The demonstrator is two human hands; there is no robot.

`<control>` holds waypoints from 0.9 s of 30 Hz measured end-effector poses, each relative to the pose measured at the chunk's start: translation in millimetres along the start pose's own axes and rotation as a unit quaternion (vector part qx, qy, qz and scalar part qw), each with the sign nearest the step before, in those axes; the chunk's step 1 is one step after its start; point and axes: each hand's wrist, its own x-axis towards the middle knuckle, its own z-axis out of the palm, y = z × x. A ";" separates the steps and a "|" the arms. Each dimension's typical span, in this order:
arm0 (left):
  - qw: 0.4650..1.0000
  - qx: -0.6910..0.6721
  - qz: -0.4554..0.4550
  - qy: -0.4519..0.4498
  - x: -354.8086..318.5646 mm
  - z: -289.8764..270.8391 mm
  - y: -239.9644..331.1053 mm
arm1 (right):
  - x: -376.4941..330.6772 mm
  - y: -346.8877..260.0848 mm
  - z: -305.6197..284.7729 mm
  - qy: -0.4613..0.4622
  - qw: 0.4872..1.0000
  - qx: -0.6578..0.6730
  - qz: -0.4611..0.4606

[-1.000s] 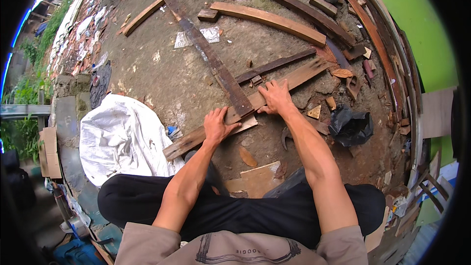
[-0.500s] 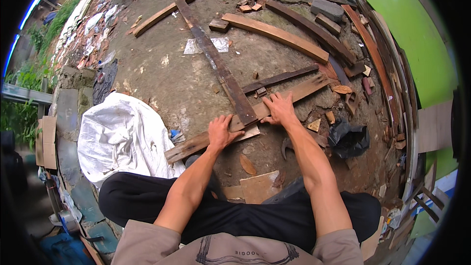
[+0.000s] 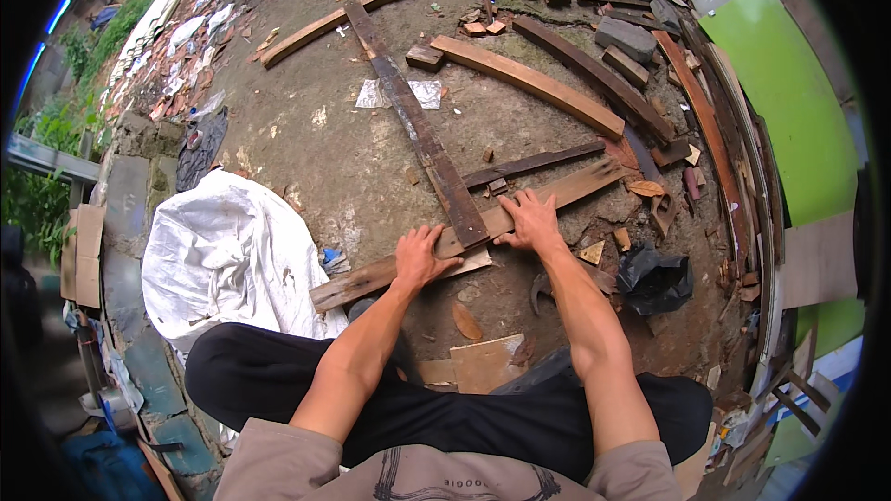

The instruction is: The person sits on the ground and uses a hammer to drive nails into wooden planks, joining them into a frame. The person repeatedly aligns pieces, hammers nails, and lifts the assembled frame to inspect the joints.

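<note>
A weathered wooden board [image 3: 585, 187] lies slantwise in front of my crossed legs, its right end farther from me. My left hand [image 3: 423, 256] grips it left of centre, thumb along the near side and fingers over the far edge. On the right part my right hand [image 3: 531, 221] is wrapped over the same board. Between the hands, the near end of a long dark plank [image 3: 413, 125] rests on the board. The plank's far end meets another wooden beam [image 3: 306, 37]. Under the board, by my left hand, a pale piece of wood [image 3: 476, 261] shows.
A thin dark batten [image 3: 548, 163] lies just beyond the board. Farther right are a light brown beam [image 3: 529, 83], a dark beam [image 3: 594, 79] and a handsaw [image 3: 662, 209]. A white sack [image 3: 227, 260] sits at left, a black plastic bag [image 3: 655, 280] at right.
The view has shifted slightly, so the ground and planks sit a little differently in it. Both hands keep their places on the board.
</note>
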 end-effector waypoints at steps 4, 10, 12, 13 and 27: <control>1.000 0.003 -0.004 -0.016 3.0 -2.2 1.8 | -2.3 -1.4 11.0 0.014 0.999 -0.029 0.015; 0.999 0.010 -0.010 -0.035 -6.6 -6.3 -15.0 | 0.6 -23.6 0.2 -0.009 0.998 0.023 -0.065; 0.999 0.016 -0.020 -0.041 -12.4 -8.4 -17.6 | -0.5 -32.7 1.1 0.000 0.996 0.026 -0.089; 0.998 0.027 -0.030 -0.050 -15.8 -10.1 -19.8 | -0.5 -38.8 2.0 -0.001 0.997 0.036 -0.075; 0.985 0.033 -0.053 -0.160 0.4 -44.6 -15.6 | -6.5 -69.4 18.0 0.184 0.965 -0.025 -0.184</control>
